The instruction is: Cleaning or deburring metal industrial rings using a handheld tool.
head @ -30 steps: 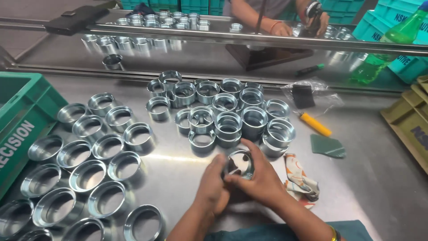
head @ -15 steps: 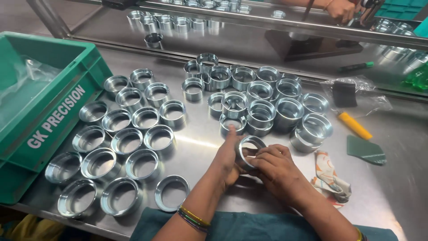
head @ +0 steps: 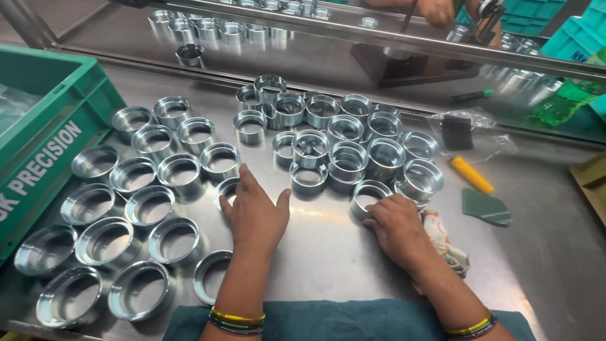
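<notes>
The left hand [head: 254,211] lies flat on the steel table [head: 328,246], fingers together and thumb spread, its fingertips covering a metal ring [head: 226,189] at the edge of the rows of rings [head: 126,208]. The right hand [head: 396,226] curls its fingers on another ring [head: 368,194] (beside a crumpled cloth [head: 445,243]) just below the stacked cluster [head: 344,142].

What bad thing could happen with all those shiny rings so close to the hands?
The left hand rests on one ring in tight rows; a nudge might knock neighbours out of line. The right hand touches a ring beside stacked rings, which could topple. Rings at the table edge might slide off.
</notes>
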